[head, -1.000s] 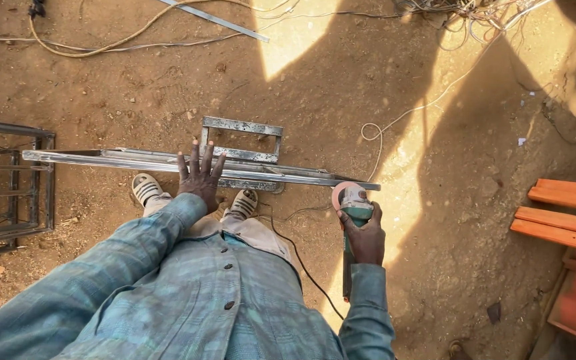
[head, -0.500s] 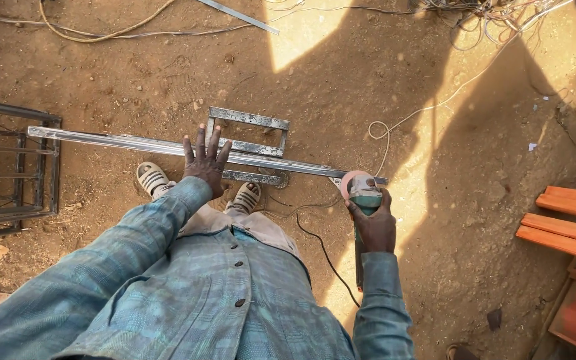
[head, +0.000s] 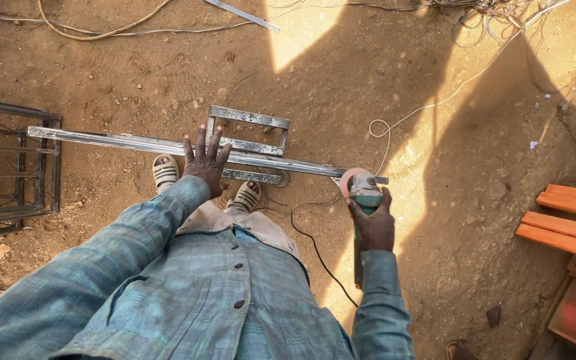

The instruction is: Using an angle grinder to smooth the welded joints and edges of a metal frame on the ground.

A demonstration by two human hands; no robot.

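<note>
My left hand (head: 205, 160) lies flat with fingers spread on a long grey metal bar (head: 115, 141) that runs across the dirt ground. The bar rests over a small rectangular metal frame (head: 248, 120). My right hand (head: 373, 223) grips a green angle grinder (head: 365, 193), whose pinkish disc sits at the bar's right end. My two sandalled feet (head: 165, 171) stand just below the bar, either side of my left hand.
A dark metal rack (head: 15, 167) stands at the left and holds the bar's left end. Orange wooden slats (head: 568, 227) lie at the right. Cables and a hose (head: 101, 30) run across the top. The grinder's black cord (head: 315, 247) trails beside my right arm.
The view has shifted a little, so bar and hands sit lower and further right in the picture. The grinder's disc has come up against the bar's right end. My left hand stays pressed on the bar.
</note>
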